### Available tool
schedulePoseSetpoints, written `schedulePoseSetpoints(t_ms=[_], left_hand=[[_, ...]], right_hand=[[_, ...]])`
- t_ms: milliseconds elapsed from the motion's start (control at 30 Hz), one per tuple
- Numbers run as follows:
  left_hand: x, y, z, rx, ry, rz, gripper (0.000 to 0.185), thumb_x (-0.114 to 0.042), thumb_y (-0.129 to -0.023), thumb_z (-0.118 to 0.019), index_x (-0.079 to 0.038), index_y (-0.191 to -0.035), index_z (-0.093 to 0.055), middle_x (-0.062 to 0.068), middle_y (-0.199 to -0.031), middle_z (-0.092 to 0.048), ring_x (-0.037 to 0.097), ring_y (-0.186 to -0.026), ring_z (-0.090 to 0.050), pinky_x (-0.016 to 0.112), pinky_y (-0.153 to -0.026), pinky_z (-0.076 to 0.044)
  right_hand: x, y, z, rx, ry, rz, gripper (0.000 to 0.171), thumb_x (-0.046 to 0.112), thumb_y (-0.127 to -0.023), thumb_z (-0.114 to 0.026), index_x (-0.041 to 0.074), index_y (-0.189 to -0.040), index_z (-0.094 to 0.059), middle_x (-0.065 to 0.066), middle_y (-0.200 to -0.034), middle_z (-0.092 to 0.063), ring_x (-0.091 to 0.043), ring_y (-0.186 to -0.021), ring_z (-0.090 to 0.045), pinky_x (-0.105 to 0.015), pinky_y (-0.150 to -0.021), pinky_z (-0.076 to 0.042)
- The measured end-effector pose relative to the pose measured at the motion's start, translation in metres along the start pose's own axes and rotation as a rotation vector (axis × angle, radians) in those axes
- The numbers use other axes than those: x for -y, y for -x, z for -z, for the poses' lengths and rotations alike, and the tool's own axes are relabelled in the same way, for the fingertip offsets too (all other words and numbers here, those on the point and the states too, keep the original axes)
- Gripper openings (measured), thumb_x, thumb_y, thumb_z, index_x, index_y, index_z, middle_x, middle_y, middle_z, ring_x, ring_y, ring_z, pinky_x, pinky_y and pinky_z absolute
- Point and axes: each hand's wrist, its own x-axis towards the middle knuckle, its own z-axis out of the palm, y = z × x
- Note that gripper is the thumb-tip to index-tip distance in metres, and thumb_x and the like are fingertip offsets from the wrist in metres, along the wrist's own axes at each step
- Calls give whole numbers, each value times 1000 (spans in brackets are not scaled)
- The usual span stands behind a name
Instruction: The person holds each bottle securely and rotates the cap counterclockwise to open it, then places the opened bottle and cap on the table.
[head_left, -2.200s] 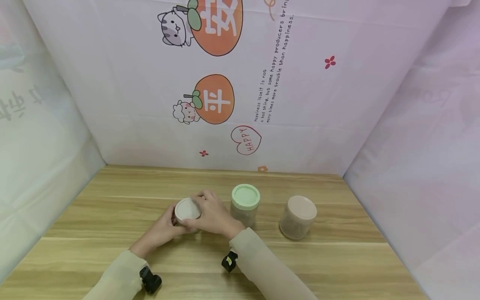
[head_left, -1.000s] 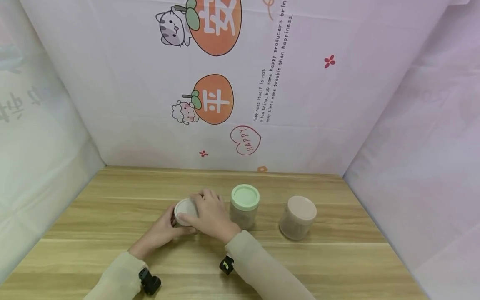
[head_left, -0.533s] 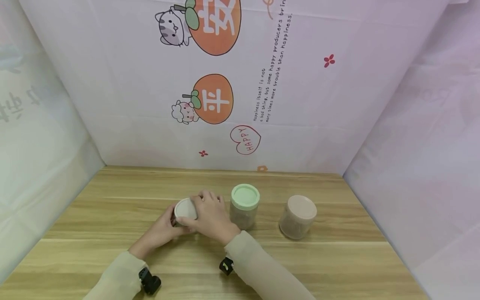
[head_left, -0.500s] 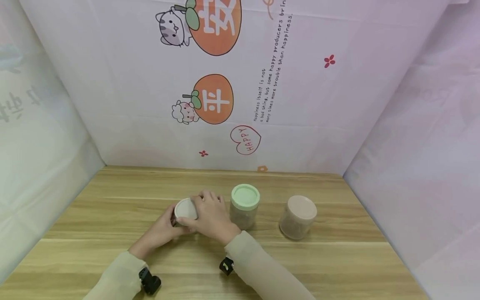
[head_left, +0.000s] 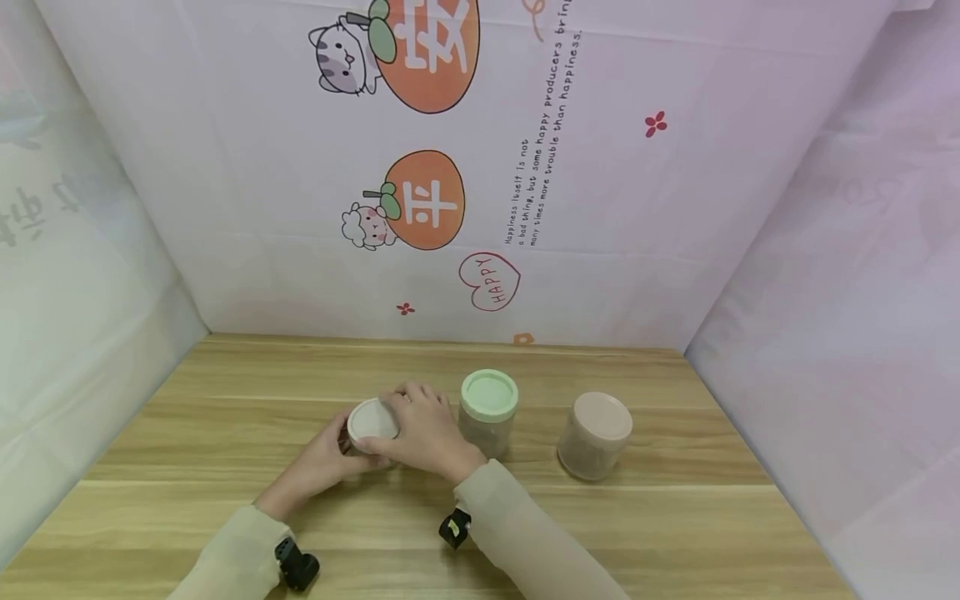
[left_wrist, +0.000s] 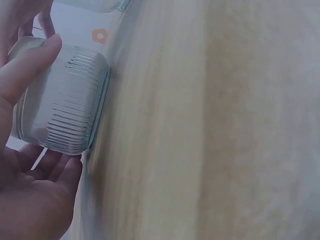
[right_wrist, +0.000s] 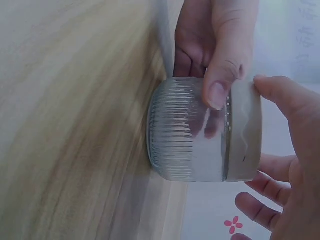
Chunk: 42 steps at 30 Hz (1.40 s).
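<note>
**Two hands on a small ribbed jar, two filled jars beside it**

We see both hands around one small jar (head_left: 372,427) that stands on the wooden worktop (head_left: 675,517), a little left of the middle. The jar is of clear glass with fine ribs on its lower part, and it carries a pale grey-white lid (right_wrist: 243,131). In the right wrist view we look through the glass and find nothing inside; the jar seems empty to us.

The left hand (head_left: 324,461) grips the glass body from the left side: its thumb (right_wrist: 220,75) lies across the wall just under the lid, and the other fingers are curled behind the jar. The right hand (head_left: 427,433) comes from the right and grasps the lid, with the thumb and fingers curved around its rim. The bottom of the jar rests flat on the worktop, as the left wrist view (left_wrist: 65,107) shows.

Just to the right of the right hand stands a second jar with a light green lid (head_left: 489,394); its clear body shows a brownish-grey filling. Further right, well apart from the hands, there is a third jar with a beige-pink lid (head_left: 602,416), also filled with a similar brownish matter. We cannot tell what this filling is. All three jars stand upright, more or less in one row.

Behind the worktop hangs a pale backdrop (head_left: 600,208) with printed cartoon animals and orange fruits.
</note>
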Motion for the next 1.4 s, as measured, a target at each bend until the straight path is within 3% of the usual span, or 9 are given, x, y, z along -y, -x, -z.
schedulePoseSetpoints(t_ms=[233,433,600,733,967,1133,1400], left_hand=[[1,2,5,36,-10,-32,90,-29,-85,-83,-10,-154,-30,16,-148,-43,39,-138,-39,56,-114,-30],[0,2,7,60,-32,-50,93,-30,-85,-83,-8,-156,-28,18,-149,-43,41,-139,-38,58,-114,-29],[-1,3,7,63,-17,-43,95,-28,-85,-83,-7,-157,-25,20,-152,-39,42,-141,-35,57,-115,-27],[-2,4,7,69,0,-48,94,-27,-86,-82,-5,-157,-24,22,-153,-36,44,-141,-32,60,-115,-25],[-1,4,9,51,-9,-16,90,-28,-84,-84,-7,-153,-30,18,-148,-42,41,-138,-38,56,-115,-27],[-1,5,11,39,-18,-5,89,-29,-83,-85,-6,-151,-32,19,-148,-42,42,-138,-38,55,-115,-29],[0,6,14,28,-36,-35,85,-28,-84,-84,-4,-149,-34,19,-146,-44,44,-136,-39,57,-114,-30]], right_hand=[[0,0,6,96,-82,16,68,55,-89,-66,19,-145,-53,0,-141,-53,-21,-123,-48,-43,-95,-44],[-2,0,6,162,-219,32,68,40,-90,-61,18,-152,-44,2,-150,-46,-23,-130,-46,-47,-103,-41],[-4,1,3,200,-327,41,65,35,-95,-49,23,-157,-35,6,-159,-35,-30,-146,-30,-57,-115,-26],[-4,3,1,198,-355,39,65,39,-96,-45,23,-158,-32,6,-162,-29,-32,-149,-21,-60,-118,-17],[-4,3,-1,129,-266,31,68,53,-96,-52,18,-154,-41,-10,-159,-35,-28,-145,-31,-56,-112,-32],[-2,4,-3,62,-143,13,74,66,-94,-53,17,-149,-48,-7,-146,-49,-23,-131,-44,-46,-102,-41],[1,6,-4,-13,-19,-15,81,76,-88,-53,14,-139,-58,-6,-127,-56,-18,-112,-51,-36,-89,-41]])
